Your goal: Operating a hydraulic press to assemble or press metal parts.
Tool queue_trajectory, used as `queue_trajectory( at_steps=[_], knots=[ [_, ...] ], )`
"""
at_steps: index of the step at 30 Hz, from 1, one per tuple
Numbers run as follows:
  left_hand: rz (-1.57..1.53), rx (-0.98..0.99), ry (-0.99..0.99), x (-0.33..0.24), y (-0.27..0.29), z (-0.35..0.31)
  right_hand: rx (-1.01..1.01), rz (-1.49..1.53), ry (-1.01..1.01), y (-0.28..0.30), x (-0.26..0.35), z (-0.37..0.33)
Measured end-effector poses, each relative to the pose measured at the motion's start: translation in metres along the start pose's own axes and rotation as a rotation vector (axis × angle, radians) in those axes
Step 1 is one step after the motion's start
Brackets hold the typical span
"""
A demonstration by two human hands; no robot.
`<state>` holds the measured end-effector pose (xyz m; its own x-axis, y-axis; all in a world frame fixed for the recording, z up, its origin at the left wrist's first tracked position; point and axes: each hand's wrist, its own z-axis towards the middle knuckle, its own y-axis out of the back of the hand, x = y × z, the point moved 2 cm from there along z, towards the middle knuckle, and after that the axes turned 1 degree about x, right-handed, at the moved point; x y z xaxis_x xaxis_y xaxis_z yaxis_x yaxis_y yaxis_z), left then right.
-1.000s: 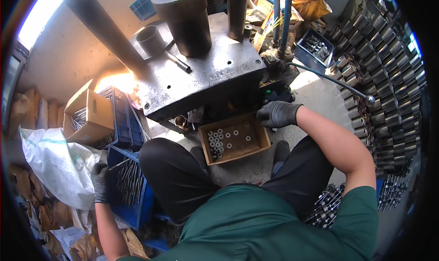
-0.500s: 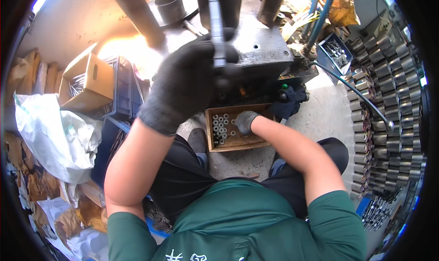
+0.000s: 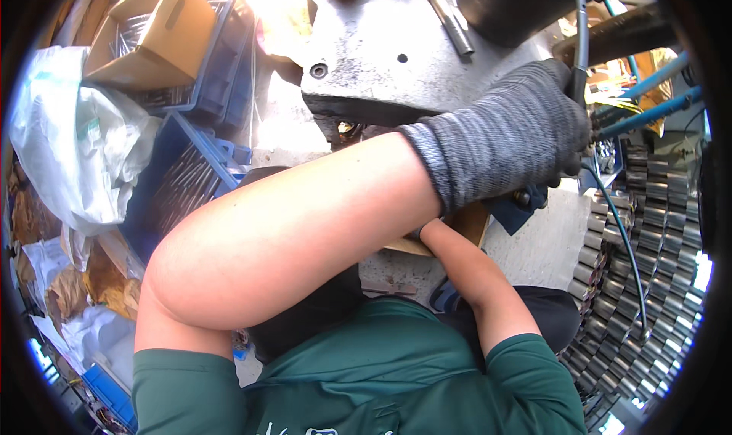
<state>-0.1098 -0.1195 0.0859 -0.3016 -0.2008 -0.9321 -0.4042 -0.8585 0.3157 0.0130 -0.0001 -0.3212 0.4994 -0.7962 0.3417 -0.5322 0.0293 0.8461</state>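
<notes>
My left hand, in a grey knitted glove, reaches far across to the right, past the edge of a heavy metal block. Its fingers are closed round a slim metal rod that stands up from the fist. Below that arm, my right hand is at the wooden box; only a bit of its glove and the bare forearm show. The left forearm covers its fingers and most of the box, so their contents are hidden. Another metal rod lies on top of the block.
Stacked metal cylinders fill the right side, with a thin dark bar before them. Blue hoses hang at upper right. To the left are a cardboard box, a blue bin of rods and a white plastic sack.
My left hand has swung from the middle to the right with the rod, and its forearm now crosses over the wooden box. The view has shifted too. My right hand stays at the box.
</notes>
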Motion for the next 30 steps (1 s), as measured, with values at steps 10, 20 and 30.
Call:
queue_trajectory(
  at_steps=[10,20,30],
  knots=[
    [-0.34,0.116,0.389,-0.003,0.001,0.007,0.028,-0.055,-0.079,0.013,-0.007,0.008],
    [-0.158,0.117,0.363,-0.012,-0.003,0.005,0.009,-0.025,-0.14,0.019,-0.021,-0.006],
    [-0.043,0.072,0.228,-0.018,-0.002,-0.011,-0.086,0.03,-0.284,0.039,-0.06,-0.032]
  ],
)
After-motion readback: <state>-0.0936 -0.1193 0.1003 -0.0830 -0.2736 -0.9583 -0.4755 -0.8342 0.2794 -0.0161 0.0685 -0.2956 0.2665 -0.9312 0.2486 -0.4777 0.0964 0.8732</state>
